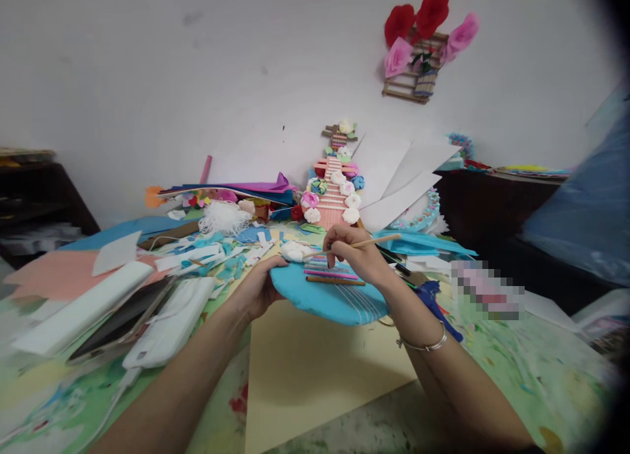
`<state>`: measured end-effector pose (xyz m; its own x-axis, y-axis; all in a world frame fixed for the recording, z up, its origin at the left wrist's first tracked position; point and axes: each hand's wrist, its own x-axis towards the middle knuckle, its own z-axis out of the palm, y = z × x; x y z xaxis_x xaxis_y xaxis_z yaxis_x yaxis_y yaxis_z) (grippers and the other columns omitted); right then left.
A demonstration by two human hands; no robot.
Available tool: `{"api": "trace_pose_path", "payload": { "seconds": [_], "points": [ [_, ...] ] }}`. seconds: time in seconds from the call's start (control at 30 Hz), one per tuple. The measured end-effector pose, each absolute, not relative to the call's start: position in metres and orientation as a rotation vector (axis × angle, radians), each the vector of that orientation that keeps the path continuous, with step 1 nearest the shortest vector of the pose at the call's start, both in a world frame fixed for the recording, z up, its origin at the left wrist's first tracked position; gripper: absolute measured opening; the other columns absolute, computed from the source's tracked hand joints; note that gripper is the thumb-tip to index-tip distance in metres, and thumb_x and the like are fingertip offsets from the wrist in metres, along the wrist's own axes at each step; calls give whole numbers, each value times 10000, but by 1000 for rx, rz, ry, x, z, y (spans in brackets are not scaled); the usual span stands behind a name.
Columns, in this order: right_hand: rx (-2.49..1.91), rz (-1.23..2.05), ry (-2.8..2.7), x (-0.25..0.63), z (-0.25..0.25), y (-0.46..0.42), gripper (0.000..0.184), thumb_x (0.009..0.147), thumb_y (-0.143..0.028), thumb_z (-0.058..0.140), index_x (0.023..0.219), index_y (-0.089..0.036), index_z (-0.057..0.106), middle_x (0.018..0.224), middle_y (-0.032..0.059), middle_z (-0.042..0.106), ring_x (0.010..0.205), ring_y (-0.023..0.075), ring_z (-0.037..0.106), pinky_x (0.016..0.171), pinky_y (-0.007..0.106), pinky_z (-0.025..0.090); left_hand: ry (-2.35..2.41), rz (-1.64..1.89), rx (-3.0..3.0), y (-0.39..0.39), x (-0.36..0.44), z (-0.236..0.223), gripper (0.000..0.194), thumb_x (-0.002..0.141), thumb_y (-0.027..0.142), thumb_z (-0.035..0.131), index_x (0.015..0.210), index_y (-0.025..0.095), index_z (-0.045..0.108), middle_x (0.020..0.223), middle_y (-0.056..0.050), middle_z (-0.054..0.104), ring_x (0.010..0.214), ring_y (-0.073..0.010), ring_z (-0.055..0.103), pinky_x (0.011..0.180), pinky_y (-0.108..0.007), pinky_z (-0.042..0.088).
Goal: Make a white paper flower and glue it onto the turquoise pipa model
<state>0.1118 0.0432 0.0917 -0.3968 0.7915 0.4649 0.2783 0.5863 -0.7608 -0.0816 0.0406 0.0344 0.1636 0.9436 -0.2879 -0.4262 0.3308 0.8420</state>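
My left hand (264, 288) grips the left edge of a blue craft panel (295, 293), held tilted above a cream sheet (315, 382). White string lines run across the panel's right side, and a row of coloured rolled strips (331, 270) with a brown stick (335, 281) lies on it. A white paper flower (296, 250) sits at its far left edge. Over the strips, my right hand (352, 250) is closed on a thin wooden stick (377, 241) that points up to the right. The stick's lower end is partly hidden by my fingers.
A decorated ladder-like craft (332, 198) leans on the wall behind. White string (224, 219) and paper scraps (236, 260) clutter the left. A phone (121, 319) and a white power bank with cable (167, 323) lie nearer. Blue paper (423, 243) is at right.
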Motion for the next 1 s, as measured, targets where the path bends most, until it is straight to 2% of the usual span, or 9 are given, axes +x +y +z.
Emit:
{"api": "trace_pose_path", "payload": {
  "seconds": [0.27,0.63,0.87,1.0],
  "points": [
    [-820,881,-1885,113,92,46,128,673,-134,430,678,-163,555,461,-19,580,464,101,454,481,211,350,930,1075,700,38,-82,36,213,704,184,583,904,129,631,687,-29,662,502,-136,590,451,-237,503],
    [-830,954,-1882,115,92,46,120,652,-130,436,623,-162,548,417,-20,555,429,100,457,439,206,330,986,1067,697,36,-78,37,164,644,172,599,797,121,628,610,-26,646,476,-152,586,437,-245,477],
    [-865,705,-1946,113,99,36,121,682,-135,439,660,-167,554,475,-9,587,464,103,464,475,210,360,966,1102,693,37,-79,38,289,671,189,589,948,121,634,700,-45,681,535,-164,618,480,-256,503],
    [-924,466,-2014,110,104,23,141,707,-115,429,666,-172,552,503,-19,571,476,99,449,493,216,324,974,1089,689,35,-79,41,270,673,193,589,931,123,632,679,-44,675,505,-163,604,447,-252,482]
  ]
}}
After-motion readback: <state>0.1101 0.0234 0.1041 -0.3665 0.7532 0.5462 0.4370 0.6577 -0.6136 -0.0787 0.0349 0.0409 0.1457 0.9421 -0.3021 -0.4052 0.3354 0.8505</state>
